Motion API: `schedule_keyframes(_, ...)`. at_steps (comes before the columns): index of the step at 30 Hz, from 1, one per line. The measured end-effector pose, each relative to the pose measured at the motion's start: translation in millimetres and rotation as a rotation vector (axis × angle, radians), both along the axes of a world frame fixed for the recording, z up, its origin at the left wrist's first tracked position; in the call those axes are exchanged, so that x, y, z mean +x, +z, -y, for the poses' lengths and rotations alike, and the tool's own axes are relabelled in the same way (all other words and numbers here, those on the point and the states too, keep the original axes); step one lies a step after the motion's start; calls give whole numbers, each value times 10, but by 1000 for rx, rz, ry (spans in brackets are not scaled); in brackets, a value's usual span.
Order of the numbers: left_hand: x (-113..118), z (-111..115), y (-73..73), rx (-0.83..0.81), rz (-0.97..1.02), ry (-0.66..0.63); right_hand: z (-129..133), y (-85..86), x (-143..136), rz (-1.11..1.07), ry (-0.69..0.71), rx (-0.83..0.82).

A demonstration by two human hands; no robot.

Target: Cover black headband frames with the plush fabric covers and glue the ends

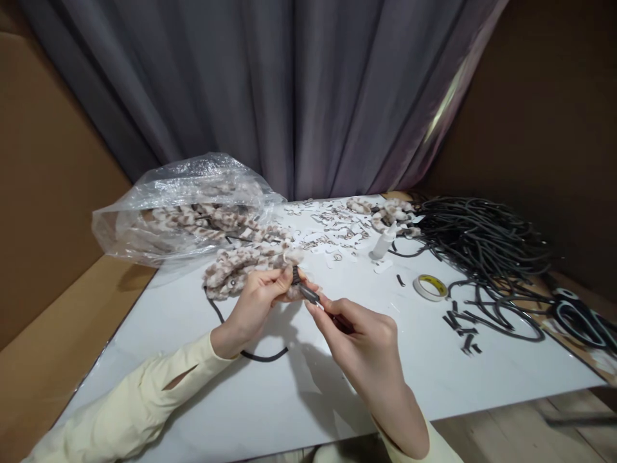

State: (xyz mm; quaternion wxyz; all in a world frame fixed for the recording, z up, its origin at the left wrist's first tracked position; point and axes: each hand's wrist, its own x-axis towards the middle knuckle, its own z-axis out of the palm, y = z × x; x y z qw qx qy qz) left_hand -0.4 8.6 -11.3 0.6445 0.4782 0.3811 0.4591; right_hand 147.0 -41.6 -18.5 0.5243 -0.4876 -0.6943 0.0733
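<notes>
Bag: clear plastic, laid at the far left of the table; spotted fuzzy cords are seen inside it and spilling from its mouth.
Fuzzy cord: a cream and brown spotted length, bunched on the table just ahead of the hands; its near end is held up at the left fingertips.
Left hand: raised above the table; thumb and fingers are pressed together, pinching the end of the fuzzy cord.
Black cord: a thin loop is laid on the table under the left wrist, running up towards the fuzzy cord.
Tool: a small dark, slim piece, held between the two hands, its tip touching the pinched cord end; what it is cannot be told.
Right hand: fingers are closed in a pinch on the near end of the tool.
Paper bits: white scraps are scattered at the far middle of the table.
Bottle: small, white, stood among the scraps.
Tape: a pale roll laid flat, right of the hands.
Black tubing: a large tangle is piled at the far right, with short cut pieces near the tape.
Scissors: black-handled, laid at the right edge.
</notes>
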Motion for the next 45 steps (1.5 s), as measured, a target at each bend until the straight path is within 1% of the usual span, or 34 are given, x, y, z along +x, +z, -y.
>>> schedule_keyframes(3,-16,-15,22,11,-24,-62,11,27,28,12,-5,4)
schedule_keyframes(6,-34,-36,36,26,-54,-81,13,37,50,12,3,17)
schedule_keyframes(9,-47,-55,24,58,-99,-74,2,25,52,15,24,33)
schedule_keyframes(13,-48,-63,0,76,-100,-77,-15,17,42,30,36,53)
schedule_keyframes(18,-57,-48,28,113,-163,-12,-8,56,78,74,66,65)
schedule_keyframes(20,-65,-45,40,123,-186,-10,11,75,120,96,75,50)
schedule_keyframes(25,-75,-56,15,80,-160,-58,55,76,207,98,24,42)
schedule_keyframes(31,-72,-46,-13,81,-201,-25,6,53,142,103,37,42)
schedule_keyframes(35,-62,-33,-10,59,-204,0,-21,51,103,116,45,35)
schedule_keyframes(45,-25,-3,10,-3,-196,17,-59,11,73,134,35,35)
